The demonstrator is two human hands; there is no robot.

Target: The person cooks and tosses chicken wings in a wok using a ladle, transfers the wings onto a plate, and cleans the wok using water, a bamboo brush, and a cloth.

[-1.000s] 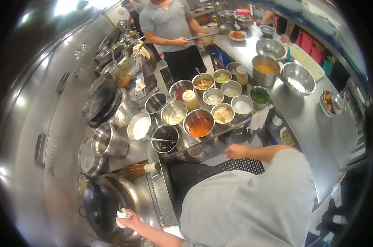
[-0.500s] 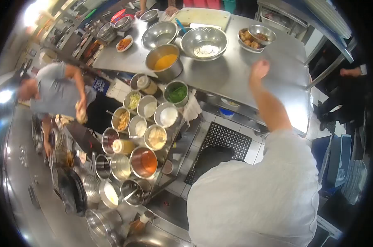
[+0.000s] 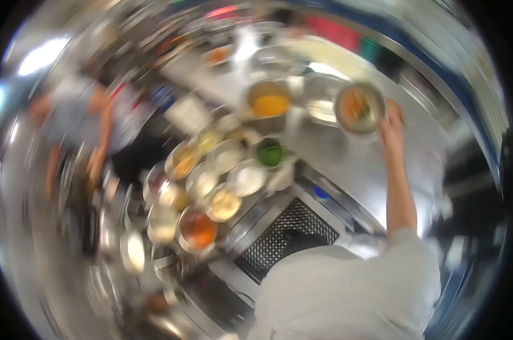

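Note:
My right hand (image 3: pixel 391 127) is closed on the rim of a round metal bowl (image 3: pixel 374 126), above the steel worktop. Orange food and some green bits show inside the bowl, which tilts toward me. Just behind my fingers is a brownish-orange patch, too blurred to name. Left of the held bowl sits a large metal mixing bowl (image 3: pixel 320 90), and beyond it a deep pot of orange-yellow liquid (image 3: pixel 269 106). My left hand is not in view. The whole picture is smeared by motion.
Several metal containers of ingredients stand to the left, including chopped greens (image 3: pixel 269 152) and a red-orange sauce (image 3: pixel 197 229). A perforated black mat (image 3: pixel 262 249) lies on the floor. Another person in a grey shirt (image 3: pixel 72 110) stands at the far left. A cutting board (image 3: pixel 338 54) lies at the back.
My right hand was reaching over the worktop with nothing in it; now it grips a metal bowl. The camera view has turned, shifting the worktop and containers.

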